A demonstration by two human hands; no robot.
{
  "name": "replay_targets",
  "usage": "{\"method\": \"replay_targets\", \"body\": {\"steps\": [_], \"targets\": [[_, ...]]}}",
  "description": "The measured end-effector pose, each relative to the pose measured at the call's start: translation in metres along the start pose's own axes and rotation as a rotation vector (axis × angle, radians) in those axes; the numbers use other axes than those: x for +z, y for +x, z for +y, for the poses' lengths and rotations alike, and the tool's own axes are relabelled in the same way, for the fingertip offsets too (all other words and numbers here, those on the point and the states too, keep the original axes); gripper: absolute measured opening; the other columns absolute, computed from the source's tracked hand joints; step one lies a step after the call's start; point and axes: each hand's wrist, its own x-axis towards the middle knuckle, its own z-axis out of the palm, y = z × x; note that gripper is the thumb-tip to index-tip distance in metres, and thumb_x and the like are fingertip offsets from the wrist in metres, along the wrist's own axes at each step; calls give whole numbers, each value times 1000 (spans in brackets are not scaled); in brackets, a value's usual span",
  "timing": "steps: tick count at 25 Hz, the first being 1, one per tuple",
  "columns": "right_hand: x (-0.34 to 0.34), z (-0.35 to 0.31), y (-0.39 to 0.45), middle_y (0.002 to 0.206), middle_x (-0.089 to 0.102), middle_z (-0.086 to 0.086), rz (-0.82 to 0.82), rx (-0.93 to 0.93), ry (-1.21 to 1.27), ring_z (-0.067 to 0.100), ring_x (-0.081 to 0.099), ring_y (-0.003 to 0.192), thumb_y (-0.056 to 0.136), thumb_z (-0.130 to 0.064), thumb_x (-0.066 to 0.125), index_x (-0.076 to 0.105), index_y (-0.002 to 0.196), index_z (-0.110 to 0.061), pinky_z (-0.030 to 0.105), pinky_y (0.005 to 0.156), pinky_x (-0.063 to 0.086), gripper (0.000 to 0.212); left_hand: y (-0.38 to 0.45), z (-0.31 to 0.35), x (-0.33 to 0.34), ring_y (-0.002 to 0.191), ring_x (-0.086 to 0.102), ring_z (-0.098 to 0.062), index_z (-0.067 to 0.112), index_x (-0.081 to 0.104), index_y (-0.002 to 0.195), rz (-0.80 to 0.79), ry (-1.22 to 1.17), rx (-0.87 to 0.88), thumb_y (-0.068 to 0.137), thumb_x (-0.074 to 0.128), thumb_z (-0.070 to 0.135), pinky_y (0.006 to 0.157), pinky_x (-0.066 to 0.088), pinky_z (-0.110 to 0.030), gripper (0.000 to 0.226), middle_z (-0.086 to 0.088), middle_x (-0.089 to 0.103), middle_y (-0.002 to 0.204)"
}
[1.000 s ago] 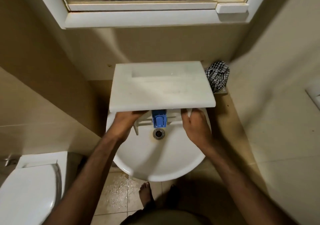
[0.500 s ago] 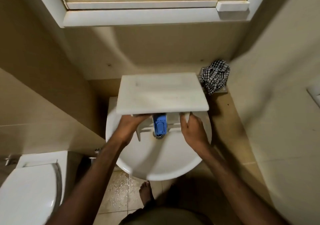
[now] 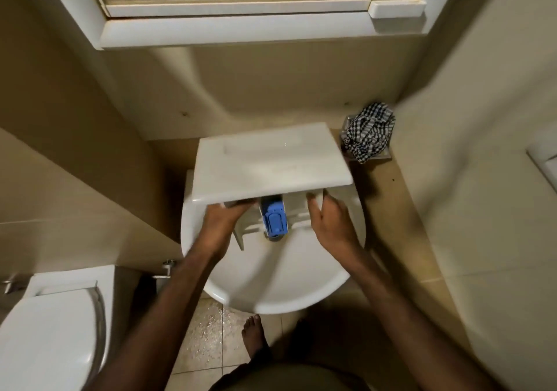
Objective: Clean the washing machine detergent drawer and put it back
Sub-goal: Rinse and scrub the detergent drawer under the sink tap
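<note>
The white detergent drawer hangs over the white sink, its wide front panel facing up and tilted a little down to the left. A blue insert shows in the drawer body below the panel, right above the drain. My left hand grips the drawer's left side from under the panel. My right hand pinches the drawer's right wall between thumb and fingers. The panel hides the rest of the drawer body and the tap.
A black-and-white checked cloth lies on a metal holder on the brown ledge right of the sink. A white toilet stands at the lower left. A white mirror cabinet overhangs the sink. My bare foot stands on wet tiles.
The drawer has dropped lower toward the sink and shifted slightly left, and its panel now tilts. Both hands went down with it.
</note>
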Motion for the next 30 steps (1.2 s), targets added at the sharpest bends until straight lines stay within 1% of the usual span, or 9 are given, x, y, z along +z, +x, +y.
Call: {"method": "replay_targets", "body": {"steps": [3, 5, 9, 13, 15, 20, 25, 28, 30], "targets": [[-13, -20, -5, 118, 70, 7, 242, -164, 119, 27, 64, 113, 97, -5, 59, 66, 120, 7, 23, 96, 48, 27, -1, 21, -9, 83, 67, -8, 16, 64, 82, -32, 115, 101, 78, 66, 17, 80, 55, -19, 5, 8, 72, 78], [8, -3, -24, 123, 67, 8, 184, -45, 147, 29, 59, 124, 99, -4, 58, 63, 126, 8, 23, 102, 43, 30, -4, 2, -12, 85, 65, -20, 9, 66, 88, -40, 138, 47, 73, 72, 20, 77, 54, -23, 19, -2, 69, 83], [36, 36, -35, 101, 71, 17, -216, 242, 52, 38, 68, 102, 108, -26, 48, 63, 116, -1, 27, 80, 42, 30, -9, -23, 5, 113, 71, -23, 20, 73, 119, -80, 43, -177, 75, 85, 34, 100, 55, -42, 48, -1, 78, 113], [5, 10, -9, 99, 72, 19, 63, 89, 78, 34, 65, 96, 107, -20, 53, 67, 108, 2, 33, 82, 47, 26, 7, 2, 3, 108, 72, -10, 25, 70, 114, -80, 16, 3, 85, 79, 11, 95, 57, -31, 33, 10, 78, 110], [1, 3, -10, 95, 72, 22, 166, 42, 72, 36, 66, 92, 105, -16, 55, 68, 101, 6, 36, 80, 50, 26, 9, 3, -2, 112, 69, -10, 23, 68, 118, -91, 4, 79, 80, 82, 18, 96, 56, -26, 41, 11, 76, 113], [27, 37, -31, 105, 72, 11, -260, 221, 43, 34, 69, 106, 109, -27, 47, 63, 124, -3, 31, 84, 49, 33, -6, -30, 5, 107, 74, -15, 21, 72, 120, -83, 27, -190, 75, 86, 38, 95, 55, -36, 50, -4, 77, 119], [21, 31, -33, 102, 72, 17, 6, 174, 66, 31, 68, 97, 107, -22, 51, 66, 115, 2, 24, 81, 42, 30, -11, -42, -3, 109, 72, -15, 14, 69, 122, -71, -46, -111, 83, 80, 7, 89, 60, -29, 42, 1, 78, 115], [27, 38, -27, 117, 71, 14, -284, 248, -7, 33, 65, 112, 109, -32, 45, 60, 132, -7, 37, 95, 52, 37, -9, -44, 3, 108, 74, -21, 17, 71, 122, -56, 17, -209, 86, 80, 21, 99, 57, -46, 37, -1, 78, 113], [25, 38, -24, 117, 71, 11, -298, 215, -58, 31, 65, 113, 109, -37, 41, 57, 135, -10, 39, 95, 52, 41, -8, -44, 1, 108, 73, -21, 19, 70, 124, -67, -38, -241, 79, 85, 33, 93, 59, -41, 50, -1, 78, 115]]}}
